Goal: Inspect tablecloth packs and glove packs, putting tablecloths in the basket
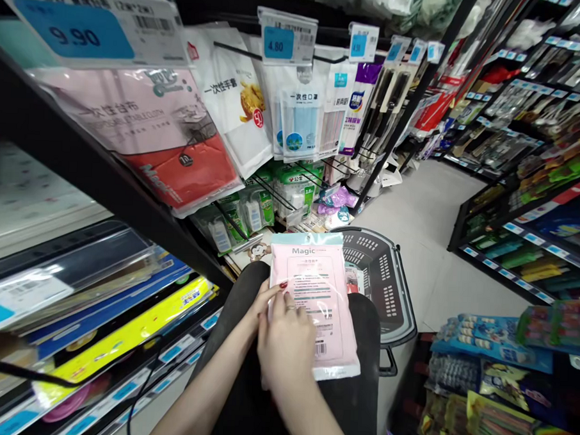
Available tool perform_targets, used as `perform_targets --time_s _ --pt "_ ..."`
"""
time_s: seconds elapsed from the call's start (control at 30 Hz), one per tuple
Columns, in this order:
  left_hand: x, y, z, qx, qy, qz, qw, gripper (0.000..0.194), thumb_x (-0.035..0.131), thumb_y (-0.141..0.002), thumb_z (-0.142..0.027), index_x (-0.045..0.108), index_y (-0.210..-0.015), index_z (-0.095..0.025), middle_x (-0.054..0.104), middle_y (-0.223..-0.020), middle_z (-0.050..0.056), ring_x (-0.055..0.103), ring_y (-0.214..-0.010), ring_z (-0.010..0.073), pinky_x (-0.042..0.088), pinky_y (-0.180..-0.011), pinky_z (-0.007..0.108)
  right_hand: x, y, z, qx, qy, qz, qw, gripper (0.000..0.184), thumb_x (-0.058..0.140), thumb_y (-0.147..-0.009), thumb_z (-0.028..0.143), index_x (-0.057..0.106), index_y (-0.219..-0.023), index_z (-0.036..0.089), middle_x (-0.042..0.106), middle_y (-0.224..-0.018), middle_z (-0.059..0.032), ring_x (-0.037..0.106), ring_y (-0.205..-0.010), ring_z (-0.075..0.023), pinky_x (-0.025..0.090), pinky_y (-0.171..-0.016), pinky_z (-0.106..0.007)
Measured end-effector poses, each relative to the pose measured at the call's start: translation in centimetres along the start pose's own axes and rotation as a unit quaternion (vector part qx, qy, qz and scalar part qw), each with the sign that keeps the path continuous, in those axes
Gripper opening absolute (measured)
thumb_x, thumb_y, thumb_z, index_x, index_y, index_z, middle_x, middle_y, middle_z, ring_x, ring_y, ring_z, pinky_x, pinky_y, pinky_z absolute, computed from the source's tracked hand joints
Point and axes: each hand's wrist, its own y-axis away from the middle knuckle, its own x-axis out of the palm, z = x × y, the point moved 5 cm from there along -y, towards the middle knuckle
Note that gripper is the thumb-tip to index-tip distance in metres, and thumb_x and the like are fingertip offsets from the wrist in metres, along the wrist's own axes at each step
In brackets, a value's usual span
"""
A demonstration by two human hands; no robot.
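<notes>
A pink plastic tablecloth pack (335,299) with a pale blue top band and the word "Magic" rests tilted over my knees, its printed side facing me. My left hand (262,301) closes around its left edge, a red-nailed finger on the front. Across the printing lies my right hand (289,339), wearing a ring, its fingers slightly bent against the pack and not wrapped round it. It partly covers my left hand and the lower left of the pack. Behind the pack's right side, a dark grey shopping basket (382,273) stands on the floor with a small packaged item inside.
On the left rack hang a pink-and-red tablecloth pack (178,142), disposable glove packs (238,93) and mask packs (301,112). Flat goods fill a lower left shelf. Bagged goods (489,374) sit close on my right. A grey aisle floor (427,211) runs ahead between shelves.
</notes>
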Motion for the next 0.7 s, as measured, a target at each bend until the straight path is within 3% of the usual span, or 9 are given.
perform_targets --time_s 0.07,0.17,0.23,0.3,0.37,0.4,0.47,0.57,0.7 --pt "0.2 0.1 -0.1 -0.017 0.025 0.006 1.000 0.038 0.068 -0.050 -0.019 0.062 -0.087 -0.014 0.069 -0.078 0.004 0.063 -0.077 0.0249 0.047 -0.075 0.035 -2.6 -0.8 -3.5 0.008 -0.083 -0.047 0.995 0.033 0.047 -0.079 0.033 0.053 -0.107 0.018 0.058 -0.103 -0.0126 0.052 -0.092 -0.0273 0.041 -0.077 -0.042" --pt "0.4 0.2 -0.1 -0.037 0.067 0.034 0.996 0.041 0.066 -0.053 -0.018 0.059 -0.093 -0.013 0.069 -0.081 0.006 0.063 -0.074 0.0249 0.047 -0.074 0.037 -5.3 -1.4 -11.3 0.154 -0.149 -0.150 0.965 0.050 0.058 -0.067 0.046 0.051 -0.108 0.019 0.048 -0.112 -0.0133 0.042 -0.107 -0.0308 0.036 -0.086 -0.045" --pt "0.5 0.1 0.0 -0.045 0.081 0.052 0.994 0.047 0.065 -0.054 -0.018 0.057 -0.100 -0.013 0.069 -0.084 0.007 0.063 -0.076 0.0260 0.047 -0.075 0.039 -4.7 -1.7 -14.6 0.154 -0.262 -0.095 0.948 0.059 0.065 -0.060 0.045 0.048 -0.111 0.022 0.046 -0.116 -0.0112 0.042 -0.109 -0.0297 0.035 -0.090 -0.045" --pt "0.5 0.1 0.1 -0.050 0.081 0.059 0.994 0.053 0.065 -0.054 -0.017 0.055 -0.106 -0.013 0.068 -0.085 0.008 0.063 -0.076 0.0268 0.046 -0.076 0.041 -3.1 -1.6 -15.5 0.112 -0.423 0.001 0.899 0.059 0.066 -0.061 0.040 0.046 -0.114 0.024 0.049 -0.118 -0.0082 0.047 -0.107 -0.0263 0.037 -0.090 -0.041" --pt "0.4 0.0 0.2 -0.050 0.077 0.060 0.994 0.055 0.065 -0.054 -0.016 0.054 -0.107 -0.013 0.069 -0.084 0.007 0.063 -0.075 0.0271 0.046 -0.077 0.042 -1.5 -1.2 -15.1 0.101 -0.555 0.071 0.823 0.059 0.065 -0.064 0.035 0.043 -0.118 0.026 0.052 -0.119 -0.0056 0.051 -0.106 -0.0237 0.040 -0.088 -0.038" --pt "0.3 0.0 0.2 -0.049 0.075 0.060 0.994 0.055 0.065 -0.054 -0.016 0.054 -0.108 -0.013 0.069 -0.084 0.007 0.063 -0.075 0.0270 0.046 -0.077 0.042 -0.7 -1.1 -14.9 0.113 -0.595 0.087 0.791 0.060 0.065 -0.065 0.033 0.042 -0.120 0.027 0.054 -0.118 -0.0050 0.052 -0.106 -0.0233 0.041 -0.088 -0.037" --pt "0.2 0.0 0.1 -0.048 0.066 0.059 0.995 0.053 0.065 -0.056 -0.017 0.054 -0.108 -0.013 0.069 -0.083 0.007 0.063 -0.075 0.0266 0.045 -0.078 0.042 0.7 -1.0 -14.7 0.141 -0.634 0.096 0.755 0.060 0.067 -0.063 0.030 0.045 -0.118 0.025 0.057 -0.116 -0.0048 0.053 -0.106 -0.0240 0.042 -0.088 -0.037" --pt "0.3 -0.1 -0.1 -0.051 0.046 0.063 0.996 0.049 0.065 -0.056 -0.018 0.056 -0.104 -0.013 0.069 -0.083 0.008 0.063 -0.076 0.0268 0.045 -0.078 0.041 2.3 -1.3 -15.1 0.147 -0.653 0.072 0.739 0.052 0.069 -0.062 0.030 0.052 -0.110 0.021 0.063 -0.106 -0.0064 0.057 -0.098 -0.0262 0.043 -0.085 -0.039" --pt "0.6 -0.5 -0.2 -0.054 0.021 0.072 0.996 0.042 0.067 -0.056 -0.018 0.060 -0.097 -0.012 0.069 -0.084 0.008 0.063 -0.079 0.0272 0.046 -0.077 0.038 3.4 -1.7 -16.2 0.143 -0.642 0.028 0.753 0.044 0.068 -0.063 0.030 0.056 -0.105 0.019 0.064 -0.103 -0.0076 0.057 -0.097 -0.0275 0.045 -0.082 -0.040"
